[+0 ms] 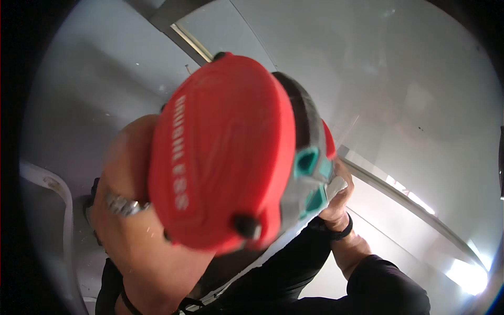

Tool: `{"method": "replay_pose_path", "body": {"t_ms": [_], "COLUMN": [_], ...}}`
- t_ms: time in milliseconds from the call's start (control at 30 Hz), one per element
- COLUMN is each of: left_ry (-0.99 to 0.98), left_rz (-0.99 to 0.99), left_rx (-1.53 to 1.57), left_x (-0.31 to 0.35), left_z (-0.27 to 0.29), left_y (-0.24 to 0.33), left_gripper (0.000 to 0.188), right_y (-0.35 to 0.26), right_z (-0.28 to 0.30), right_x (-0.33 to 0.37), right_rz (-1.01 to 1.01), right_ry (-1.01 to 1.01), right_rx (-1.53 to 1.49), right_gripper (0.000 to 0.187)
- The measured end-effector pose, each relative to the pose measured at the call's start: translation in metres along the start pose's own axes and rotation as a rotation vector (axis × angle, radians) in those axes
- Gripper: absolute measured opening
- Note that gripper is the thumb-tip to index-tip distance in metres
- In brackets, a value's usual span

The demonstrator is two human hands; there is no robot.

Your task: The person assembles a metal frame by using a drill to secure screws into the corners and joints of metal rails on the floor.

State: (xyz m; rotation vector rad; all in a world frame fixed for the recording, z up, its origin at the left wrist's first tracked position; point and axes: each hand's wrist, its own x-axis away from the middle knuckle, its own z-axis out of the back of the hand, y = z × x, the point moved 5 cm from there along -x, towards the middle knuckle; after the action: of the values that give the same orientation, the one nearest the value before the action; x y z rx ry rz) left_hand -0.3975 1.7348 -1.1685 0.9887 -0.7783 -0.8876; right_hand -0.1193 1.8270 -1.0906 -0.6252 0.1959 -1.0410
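A red power tool [226, 152] with a rounded red rear cap, a grey-black body and teal parts fills the middle of the head view, very close to the camera. My left hand [126, 210], with a ring on one finger, wraps around the tool's left side from below. My right hand [338, 202], a black band at its wrist above a black sleeve, grips the tool's grey and teal right side. The tool's front end is hidden behind its own body.
Pale grey flat panels [399, 79] lie behind the tool. A metal seam strip [399, 191] runs diagonally across them. A white curved edge [65, 210] shows at the left. Bright glare [467, 275] sits at the lower right.
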Motion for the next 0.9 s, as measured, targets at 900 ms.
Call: {"method": "replay_pose_path", "body": {"t_ms": [900], "left_ry": [-0.09], "left_rz": [-0.13], "left_rx": [-0.072], "left_x": [0.001], "left_z": [-0.046], "left_y": [0.063], "left_gripper": [0.092], "right_y": [0.019], "right_z": [0.045], "right_x": [0.005], "right_rz": [0.035], "right_ry": [-0.131], "right_rx": [-0.028], "right_gripper": [0.029]}}
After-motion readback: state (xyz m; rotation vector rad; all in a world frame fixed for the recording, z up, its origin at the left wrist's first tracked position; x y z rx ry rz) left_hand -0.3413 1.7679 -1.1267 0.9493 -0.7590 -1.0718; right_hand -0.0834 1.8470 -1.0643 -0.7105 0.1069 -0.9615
